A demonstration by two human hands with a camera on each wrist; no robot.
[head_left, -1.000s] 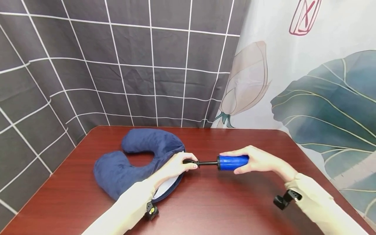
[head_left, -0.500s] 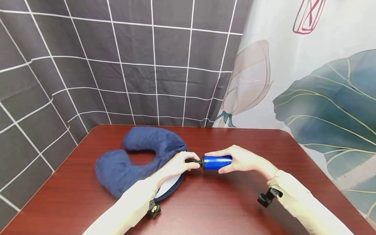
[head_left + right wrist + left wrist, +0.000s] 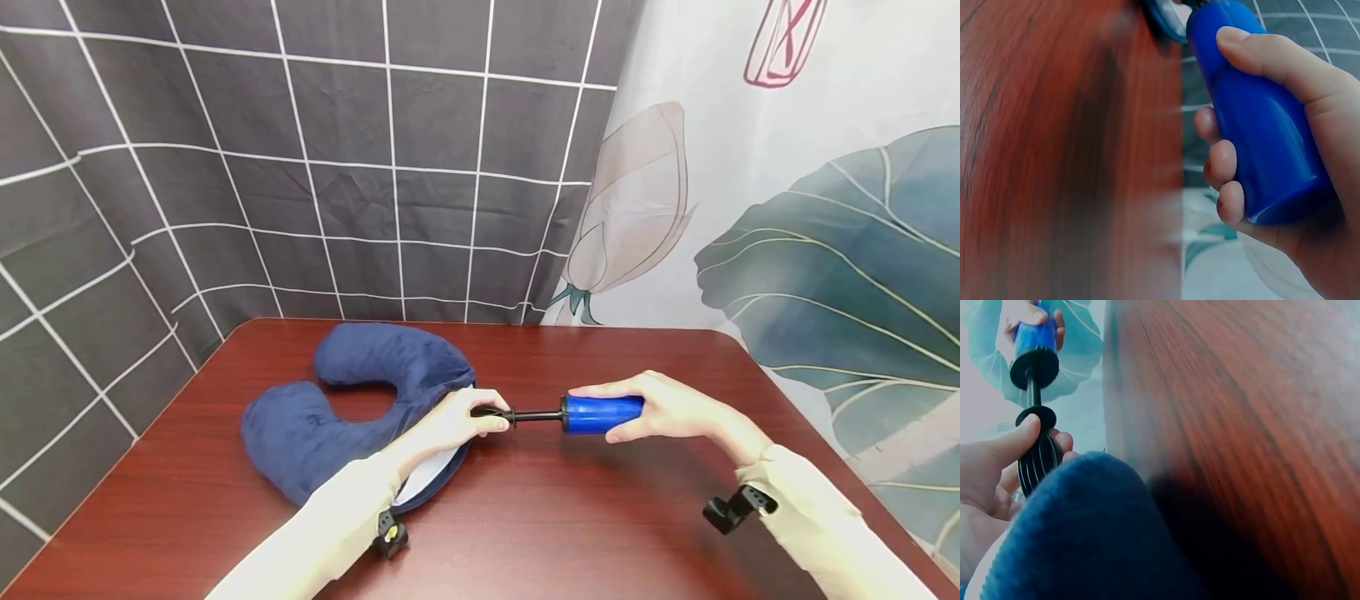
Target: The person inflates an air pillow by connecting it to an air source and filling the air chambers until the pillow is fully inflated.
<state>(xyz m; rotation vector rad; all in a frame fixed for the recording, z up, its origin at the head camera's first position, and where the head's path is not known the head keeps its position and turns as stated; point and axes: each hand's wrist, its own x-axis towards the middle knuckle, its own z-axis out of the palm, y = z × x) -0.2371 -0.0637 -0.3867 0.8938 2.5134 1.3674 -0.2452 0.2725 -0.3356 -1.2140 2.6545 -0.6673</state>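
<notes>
A hand air pump lies level between both hands, its thin black rod [image 3: 538, 415] showing between a blue barrel [image 3: 592, 414] and a ribbed black end [image 3: 1038, 459]. My right hand [image 3: 660, 408] wraps round the barrel, thumb on one side and fingers on the other. With thumb and fingers, my left hand [image 3: 450, 421] grips the ribbed end just below its black disc [image 3: 1036, 417]. That hand is at the right side of a navy plush U-shaped neck pillow [image 3: 300, 425], where white lining [image 3: 431, 475] shows. The tip of the ribbed end is hidden by the hand and pillow.
Everything is over a reddish-brown wooden table [image 3: 570, 517]. A dark grid-patterned curtain [image 3: 322, 192] hangs behind and to the left, and a white curtain with plant prints [image 3: 750, 275] at the right. Small black cameras sit on both wrists.
My right hand slid the barrel left until it met the ribbed end, then drew it back right, so the rod shows again. The left hand and pillow have hardly moved.
</notes>
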